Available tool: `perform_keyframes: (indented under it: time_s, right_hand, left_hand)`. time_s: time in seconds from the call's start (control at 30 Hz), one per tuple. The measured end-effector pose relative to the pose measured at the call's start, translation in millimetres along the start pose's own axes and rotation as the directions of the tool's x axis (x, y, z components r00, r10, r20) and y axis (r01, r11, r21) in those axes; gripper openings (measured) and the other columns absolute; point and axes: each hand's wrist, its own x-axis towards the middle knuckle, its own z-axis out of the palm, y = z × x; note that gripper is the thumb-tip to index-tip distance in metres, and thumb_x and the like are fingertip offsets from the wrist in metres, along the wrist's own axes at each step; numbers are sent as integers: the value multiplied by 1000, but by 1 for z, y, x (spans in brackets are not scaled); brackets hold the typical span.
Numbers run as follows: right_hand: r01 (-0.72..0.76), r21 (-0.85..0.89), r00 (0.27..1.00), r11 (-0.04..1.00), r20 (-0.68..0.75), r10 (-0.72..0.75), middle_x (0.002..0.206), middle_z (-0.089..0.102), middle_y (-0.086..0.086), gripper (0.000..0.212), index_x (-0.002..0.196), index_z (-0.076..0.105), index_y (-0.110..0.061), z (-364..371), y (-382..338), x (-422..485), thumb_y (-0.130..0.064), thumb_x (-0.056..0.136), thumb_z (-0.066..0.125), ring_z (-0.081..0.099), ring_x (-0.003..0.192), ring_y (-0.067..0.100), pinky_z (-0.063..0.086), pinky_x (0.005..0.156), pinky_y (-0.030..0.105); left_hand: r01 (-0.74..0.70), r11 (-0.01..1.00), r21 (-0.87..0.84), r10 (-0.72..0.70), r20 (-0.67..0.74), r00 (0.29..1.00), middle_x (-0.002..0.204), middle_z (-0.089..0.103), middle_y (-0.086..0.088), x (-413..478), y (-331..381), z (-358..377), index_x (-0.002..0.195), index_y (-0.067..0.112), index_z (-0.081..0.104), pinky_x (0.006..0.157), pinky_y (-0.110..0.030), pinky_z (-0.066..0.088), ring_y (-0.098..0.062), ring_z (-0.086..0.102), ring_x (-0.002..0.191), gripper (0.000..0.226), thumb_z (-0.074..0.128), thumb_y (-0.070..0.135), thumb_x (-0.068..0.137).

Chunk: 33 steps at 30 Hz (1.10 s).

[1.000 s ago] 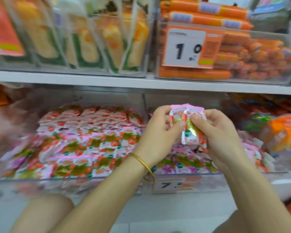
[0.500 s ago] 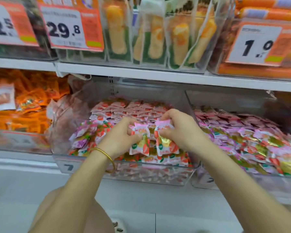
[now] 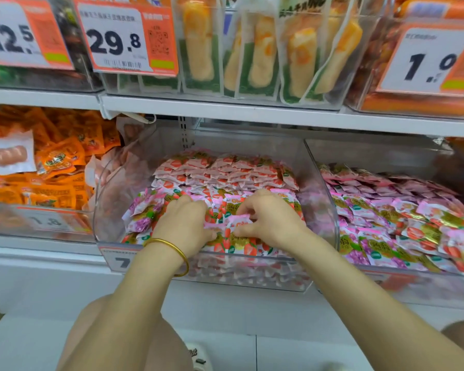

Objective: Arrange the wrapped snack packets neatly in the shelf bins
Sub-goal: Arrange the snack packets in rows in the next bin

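A clear plastic bin [image 3: 330,210] on the lower shelf holds rows of small pink, white and red snack packets [image 3: 225,172]. Both hands are down inside its front part. My left hand [image 3: 184,223], with a gold bangle at the wrist, and my right hand [image 3: 268,218] pinch a few pink packets [image 3: 237,223] between their fingertips and press them onto the front row. The bin to the right [image 3: 439,274] is filled with similar pink and gold packets [image 3: 386,210].
Orange snack packets [image 3: 51,167] fill the bin to the left. The upper shelf [image 3: 252,111] carries clear bins of yellow stick snacks [image 3: 260,52] and orange sausages, with price tags 12.5, 29.8 [image 3: 126,38] and 1.9. My knees and white floor tiles lie below.
Both hands brought the held packets from chest height down and left into the middle bin. They now press them into the front row. The view shifted left.
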Motion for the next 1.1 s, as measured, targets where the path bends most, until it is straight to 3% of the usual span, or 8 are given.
perform_keyframes:
  time_s: [0.1,0.23,0.33,0.47,0.6,0.73,0.93,1.1]
  right_hand:
    - [5,-146,1000,989,11,-3,113,47,7,43,111,59,-19,5,-3,-4,-43,77,71,45,110,27,43,86,35]
    - [25,-16,987,1000,-160,-27,103,44,0,34,105,55,-19,-12,-3,-16,-38,80,68,50,99,22,41,78,33]
    - [87,60,948,994,-311,-64,95,45,-4,21,99,58,-22,-40,9,-40,-30,82,68,48,80,14,44,75,33]
    - [92,156,885,983,-466,-9,81,44,-10,10,90,62,-21,-74,52,-89,-18,81,67,43,68,1,38,69,17]
    - [-112,192,814,975,-545,201,80,48,-11,19,83,59,-27,-88,120,-127,-9,81,64,46,69,-7,34,65,8]
    - [-443,111,649,890,-645,404,89,53,-1,17,91,67,-18,-100,184,-156,-7,78,64,57,83,16,42,77,30]
    - [-694,-3,679,720,-338,652,127,49,11,53,124,58,-22,-117,226,-168,-48,78,67,44,118,32,43,96,43]
    - [-588,62,759,806,-302,577,129,50,11,40,103,59,-19,-112,233,-164,-40,73,75,39,128,28,40,93,35]
  left_hand:
    - [-24,999,-32,23,-11,1000,118,49,-10,-1,1,5,122,18,55,98,-38,39,-28,42,117,45,67,32,81]
    - [-93,953,-289,42,-178,983,103,59,-4,-1,10,2,110,18,63,85,-33,47,-20,56,96,31,68,23,80]
    - [-213,814,-541,71,-272,960,89,57,4,-4,37,-6,101,23,62,64,-18,43,-7,53,70,21,66,14,82]
    - [-396,589,-705,209,-340,917,86,63,4,-8,92,-12,92,28,62,62,-8,43,-3,53,68,26,66,4,82]
    - [-512,493,-703,397,-342,852,88,65,8,-5,160,-7,91,34,62,66,-6,43,-1,56,74,20,68,20,78]
    - [-586,510,-629,546,-290,786,92,63,7,3,215,12,94,27,63,70,-4,41,-3,56,81,19,68,15,81]
    - [-616,542,-572,607,-240,758,95,61,10,16,248,30,99,24,65,68,-5,40,-1,56,83,21,65,13,82]
    - [-596,563,-573,625,-177,761,95,60,13,21,255,44,96,30,64,71,-7,43,-2,56,84,20,64,15,83]
